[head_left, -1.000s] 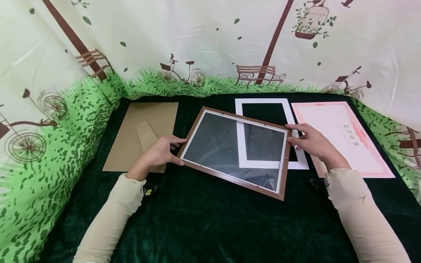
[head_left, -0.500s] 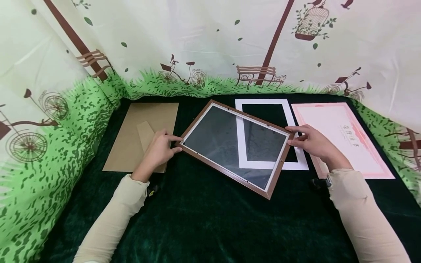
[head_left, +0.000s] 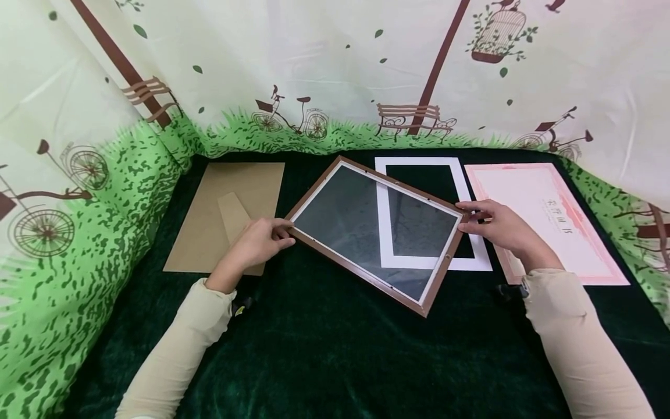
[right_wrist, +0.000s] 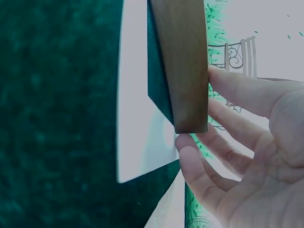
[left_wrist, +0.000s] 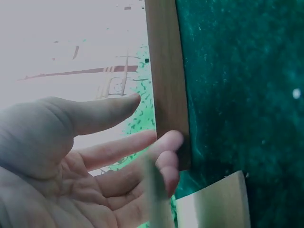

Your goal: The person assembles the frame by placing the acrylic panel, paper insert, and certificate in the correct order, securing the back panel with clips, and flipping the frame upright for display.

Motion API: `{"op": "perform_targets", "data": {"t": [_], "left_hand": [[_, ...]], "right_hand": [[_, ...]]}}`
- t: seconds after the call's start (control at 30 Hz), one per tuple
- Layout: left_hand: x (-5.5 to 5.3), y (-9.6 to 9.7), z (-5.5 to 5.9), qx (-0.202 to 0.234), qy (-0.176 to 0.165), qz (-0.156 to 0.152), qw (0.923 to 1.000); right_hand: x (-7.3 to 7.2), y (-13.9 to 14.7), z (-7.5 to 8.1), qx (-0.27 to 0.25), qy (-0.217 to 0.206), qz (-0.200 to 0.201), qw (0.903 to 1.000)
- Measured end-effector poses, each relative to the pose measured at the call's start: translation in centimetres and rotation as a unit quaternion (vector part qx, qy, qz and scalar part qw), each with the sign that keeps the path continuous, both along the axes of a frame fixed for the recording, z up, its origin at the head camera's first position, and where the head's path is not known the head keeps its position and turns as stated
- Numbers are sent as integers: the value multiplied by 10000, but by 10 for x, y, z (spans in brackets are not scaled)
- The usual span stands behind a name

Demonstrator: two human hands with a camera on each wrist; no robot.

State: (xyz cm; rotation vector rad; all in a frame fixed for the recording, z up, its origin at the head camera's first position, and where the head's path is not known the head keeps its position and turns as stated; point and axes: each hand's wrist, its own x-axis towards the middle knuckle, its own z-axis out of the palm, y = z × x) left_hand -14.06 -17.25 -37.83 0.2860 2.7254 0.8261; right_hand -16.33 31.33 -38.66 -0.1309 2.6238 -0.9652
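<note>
A brown picture frame [head_left: 384, 277], with a white inner lip and a clear pane [head_left: 335, 203], is turned at an angle across the dark green cloth. Fingers of my left hand [head_left: 259, 241] touch its left corner; in the left wrist view the thumb [left_wrist: 114, 113] stays apart from the wood [left_wrist: 166, 71]. At the opposite corner my right hand [head_left: 497, 224] pinches the frame, the thumb at its edge and the fingertips at its end in the right wrist view. The pane overlaps part of a white mat board [head_left: 384, 233], which shows through it.
On the left lies a brown backing board [head_left: 196, 233] with an easel leg [head_left: 232, 212], partly behind the left hand. A pink-bordered certificate [head_left: 528, 192] lies at the right. Printed curtain [head_left: 335, 70] borders the back and sides of the cloth [head_left: 335, 361].
The frame has turned clockwise, its left part swinging back and its front corner moving left. In the last half second it has hardly moved, while the left hand has come slightly down and forward.
</note>
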Motion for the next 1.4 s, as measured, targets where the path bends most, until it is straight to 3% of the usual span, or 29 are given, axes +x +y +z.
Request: {"op": "perform_targets", "data": {"t": [0.13, 0.27, 0.53, 0.77, 0.97, 1.07, 1.27, 1.4], "left_hand": [[0, 0, -1, 307, -118, -112, 9994], [0, 2, -1, 623, -344, -290, 9970], [2, 6, 0, 649, -583, -181, 9960], [3, 9, -1, 796, -641, -445, 9938], [3, 11, -3, 855, -553, -133, 9947], [2, 12, -6, 911, -521, 13, 9945], [2, 16, -11, 1010, -596, -202, 9929], [3, 19, -9, 933, -594, -105, 9938]], "right_hand": [[2, -2, 2, 52, -95, 77, 9999], [3, -6, 3, 180, -47, 410, 9990], [6, -13, 3, 32, -197, 1056, 9942], [11, -15, 3, -367, -438, 1442, 9879], [10, -16, 2, -575, -693, 1683, 9816], [9, -20, 2, -639, -864, 1744, 9788], [12, -29, 3, -690, -807, 1635, 9808], [13, -31, 1, -738, -732, 1674, 9804]]}}
